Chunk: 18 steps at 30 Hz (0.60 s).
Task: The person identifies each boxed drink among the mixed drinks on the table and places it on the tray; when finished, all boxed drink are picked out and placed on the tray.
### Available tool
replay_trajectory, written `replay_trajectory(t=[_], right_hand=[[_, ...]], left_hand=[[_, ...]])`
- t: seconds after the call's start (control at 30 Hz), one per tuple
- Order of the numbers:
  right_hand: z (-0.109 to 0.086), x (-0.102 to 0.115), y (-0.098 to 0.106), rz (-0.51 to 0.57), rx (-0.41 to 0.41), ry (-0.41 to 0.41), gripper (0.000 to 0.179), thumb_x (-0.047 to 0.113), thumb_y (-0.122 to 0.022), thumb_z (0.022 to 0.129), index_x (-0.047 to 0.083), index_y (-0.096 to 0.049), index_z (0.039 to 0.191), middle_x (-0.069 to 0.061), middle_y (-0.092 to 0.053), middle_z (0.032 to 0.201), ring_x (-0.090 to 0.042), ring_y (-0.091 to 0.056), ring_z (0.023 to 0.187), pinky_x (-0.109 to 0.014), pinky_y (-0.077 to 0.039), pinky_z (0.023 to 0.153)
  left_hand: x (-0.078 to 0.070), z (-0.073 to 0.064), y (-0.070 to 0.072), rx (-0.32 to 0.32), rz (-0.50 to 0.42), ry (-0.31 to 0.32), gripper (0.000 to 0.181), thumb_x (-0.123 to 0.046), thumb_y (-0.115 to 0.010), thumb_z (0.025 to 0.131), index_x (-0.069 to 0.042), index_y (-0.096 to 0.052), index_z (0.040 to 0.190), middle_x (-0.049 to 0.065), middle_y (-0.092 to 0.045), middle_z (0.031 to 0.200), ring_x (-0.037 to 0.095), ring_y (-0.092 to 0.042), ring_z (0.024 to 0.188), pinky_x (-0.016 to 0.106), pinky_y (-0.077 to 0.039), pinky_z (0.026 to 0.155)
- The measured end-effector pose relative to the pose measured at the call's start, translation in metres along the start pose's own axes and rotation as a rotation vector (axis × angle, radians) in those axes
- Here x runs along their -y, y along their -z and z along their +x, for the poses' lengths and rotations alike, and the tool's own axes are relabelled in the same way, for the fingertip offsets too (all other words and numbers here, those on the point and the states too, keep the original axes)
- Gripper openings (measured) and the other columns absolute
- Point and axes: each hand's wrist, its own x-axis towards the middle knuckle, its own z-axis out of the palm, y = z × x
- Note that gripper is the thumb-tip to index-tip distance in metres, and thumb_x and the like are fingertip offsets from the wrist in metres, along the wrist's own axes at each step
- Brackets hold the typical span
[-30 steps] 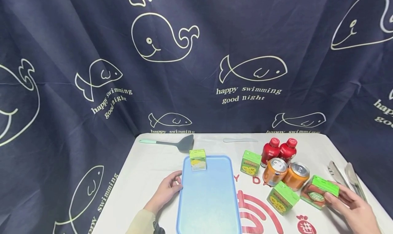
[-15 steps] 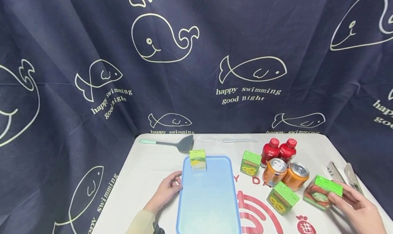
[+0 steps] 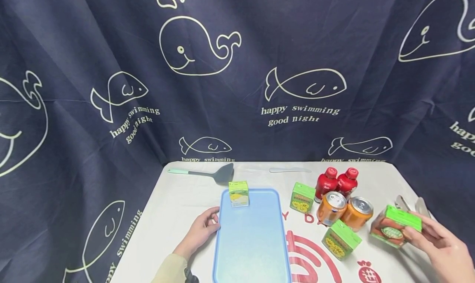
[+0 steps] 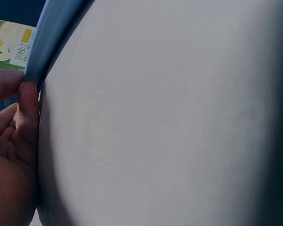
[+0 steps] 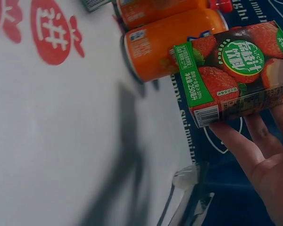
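My right hand point(image 3: 443, 244) grips a litchi juice carton point(image 3: 393, 229) by its right end, thumb in front and fingers behind. The carton's red fruit print and green label face the right wrist view, where it overlaps an orange can point(image 5: 172, 44). At the left rim of a light blue tray point(image 3: 254, 241) is my left hand point(image 3: 204, 229); the left wrist view has thumb and a finger pinching that rim. A yellow-green pomelo juice carton point(image 3: 239, 196) stands upright at the tray's far left corner.
Two orange cans point(image 3: 358, 213) and two red bottles point(image 3: 347, 182) stand together right of the tray. Near them are two green juice cartons with yellow flowers point(image 3: 340, 239). Metal utensils point(image 3: 402, 202) lie at the right edge. A spatula point(image 3: 222, 174) and pale knife point(image 3: 290, 170) lie at the back.
My right hand has shifted the litchi juice carton to the right, away from the cans and the nearest green carton. The left hand and tray have stayed in place.
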Motion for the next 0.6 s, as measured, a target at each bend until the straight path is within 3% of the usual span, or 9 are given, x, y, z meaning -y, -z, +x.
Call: replay_trajectory(t=[0.27, 0.5, 0.6], right_hand=[[0.006, 0.009, -0.002, 0.121, 0.018, 0.068, 0.048, -0.018, -0.062, 0.095, 0.001, -0.062, 0.139, 0.012, -0.074, 0.115, 0.002, -0.071, 0.096, -0.018, -0.056, 0.068], [0.01, 0.019, -0.003, -0.027, -0.008, 0.071, 0.049, -0.013, -0.063, 0.097, 0.008, -0.062, 0.142, 0.019, -0.072, 0.116, 0.004, -0.071, 0.092, -0.016, -0.056, 0.066], [0.012, 0.023, -0.004, 0.009, -0.006, 0.1, 0.05, -0.017, -0.062, 0.095, 0.003, -0.062, 0.141, 0.016, -0.073, 0.117, 0.003, -0.071, 0.092, -0.016, -0.056, 0.066]], left_hand=[[0.001, 0.0, 0.0, 0.001, -0.002, 0.001, 0.058, -0.009, -0.071, 0.093, -0.004, -0.054, 0.149, 0.002, -0.062, 0.103, 0.012, -0.056, 0.078, 0.024, -0.048, 0.07], [0.0, 0.0, 0.0, 0.004, -0.013, 0.002, 0.058, -0.01, -0.07, 0.094, -0.003, -0.053, 0.149, 0.002, -0.062, 0.103, 0.012, -0.056, 0.077, 0.024, -0.049, 0.069], [0.0, 0.0, 0.0, 0.005, -0.016, 0.003, 0.058, -0.009, -0.07, 0.094, -0.003, -0.053, 0.148, 0.001, -0.062, 0.103, 0.012, -0.056, 0.077, 0.024, -0.049, 0.069]])
